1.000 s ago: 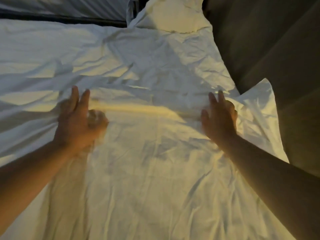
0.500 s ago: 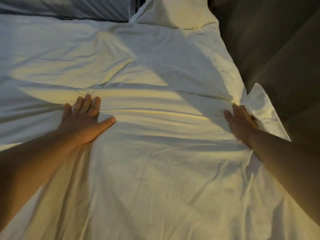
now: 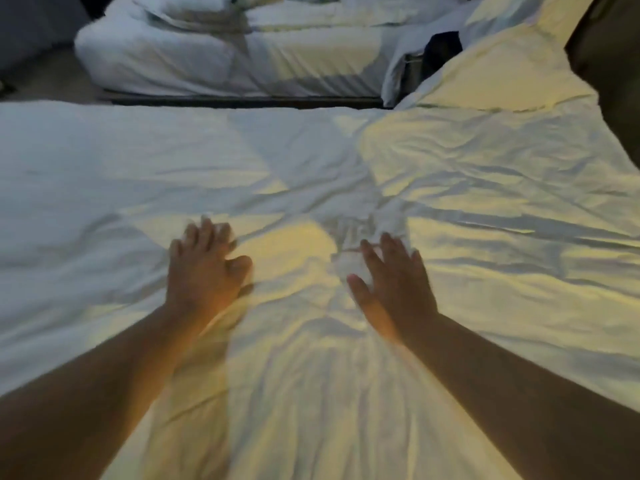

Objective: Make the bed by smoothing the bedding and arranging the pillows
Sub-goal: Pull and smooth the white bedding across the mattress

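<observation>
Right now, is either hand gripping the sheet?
No: the left hand and the right hand both lie on the white sheet with fingers extended, no fabric bunched in them.

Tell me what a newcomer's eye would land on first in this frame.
At the centre, the left hand and right hand reach forward with open fingers over the creased white bedding, both slightly blurred. A pillow lies at the upper right. A second bed with rumpled white covers runs across the top.
</observation>
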{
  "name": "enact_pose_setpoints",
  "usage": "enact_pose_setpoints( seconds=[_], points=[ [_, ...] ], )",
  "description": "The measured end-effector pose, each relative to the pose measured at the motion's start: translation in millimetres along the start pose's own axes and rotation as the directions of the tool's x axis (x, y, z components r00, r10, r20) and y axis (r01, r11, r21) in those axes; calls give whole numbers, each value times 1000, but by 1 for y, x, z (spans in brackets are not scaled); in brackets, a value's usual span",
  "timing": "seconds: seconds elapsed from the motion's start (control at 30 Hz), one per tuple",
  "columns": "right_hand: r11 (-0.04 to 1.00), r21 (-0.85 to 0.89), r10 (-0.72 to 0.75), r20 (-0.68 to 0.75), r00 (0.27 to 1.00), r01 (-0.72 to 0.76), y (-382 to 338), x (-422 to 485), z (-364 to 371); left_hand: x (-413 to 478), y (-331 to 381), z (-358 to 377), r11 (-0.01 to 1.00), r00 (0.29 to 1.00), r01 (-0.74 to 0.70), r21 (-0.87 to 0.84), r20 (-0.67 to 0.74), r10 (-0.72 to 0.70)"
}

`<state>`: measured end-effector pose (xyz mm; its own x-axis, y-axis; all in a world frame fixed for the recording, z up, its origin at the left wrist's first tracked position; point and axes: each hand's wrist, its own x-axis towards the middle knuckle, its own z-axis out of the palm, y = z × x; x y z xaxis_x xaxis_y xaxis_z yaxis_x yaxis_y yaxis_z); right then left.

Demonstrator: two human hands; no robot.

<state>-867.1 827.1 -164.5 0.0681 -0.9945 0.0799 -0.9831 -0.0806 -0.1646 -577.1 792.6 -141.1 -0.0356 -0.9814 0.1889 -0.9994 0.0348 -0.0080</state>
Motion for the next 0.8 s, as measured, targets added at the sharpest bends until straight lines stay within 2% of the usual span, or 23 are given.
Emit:
enact_pose_setpoints(
  seconds=[0.07,0.13,0.23,0.3,0.33,0.4,0.47,0.5,0.53,0.6,0.67,0.73,0.8],
  points=[
    [994,-53,98,13,995,-97,-18,6,20,16,-50,3,994,984,109,21,139,-110],
    [989,-94,116,-24,993,-118,-21,0,36,35,-94,9,990,951,133,-43,287,-115],
    [984,-116,127,-53,991,-132,-16,-1,49,62,-131,11,946,925,293,-139,292,-244],
    [980,-135,139,-35,990,-143,-16,5,54,74,-140,13,946,941,265,-184,265,-212],
    [981,-135,138,-30,990,-141,-16,6,56,79,-142,11,968,968,202,-152,182,-173],
    [984,-110,135,-35,990,-138,-15,6,59,94,-148,3,989,979,123,-83,-152,-135],
    [985,-103,133,-38,990,-137,-14,6,61,104,-147,-4,992,896,96,-81,-427,-122],
    [985,-103,132,-44,990,-136,-14,7,63,106,-144,-1,993,874,93,-78,-471,-119],
    [986,-101,130,-48,990,-135,-13,8,65,104,-139,11,990,894,99,-96,-428,-131],
    [986,-99,129,-64,990,-135,-13,9,67,93,-128,44,956,955,170,-240,-198,-220],
    [984,-112,130,-77,989,-138,-12,10,68,86,-122,57,873,944,306,-380,4,-329],
    [983,-119,134,-67,989,-141,-12,11,68,84,-117,50,855,939,334,-396,58,-340],
    [984,-108,134,-77,988,-142,-12,11,67,69,-107,37,911,970,239,-337,50,-236]
  ],
)
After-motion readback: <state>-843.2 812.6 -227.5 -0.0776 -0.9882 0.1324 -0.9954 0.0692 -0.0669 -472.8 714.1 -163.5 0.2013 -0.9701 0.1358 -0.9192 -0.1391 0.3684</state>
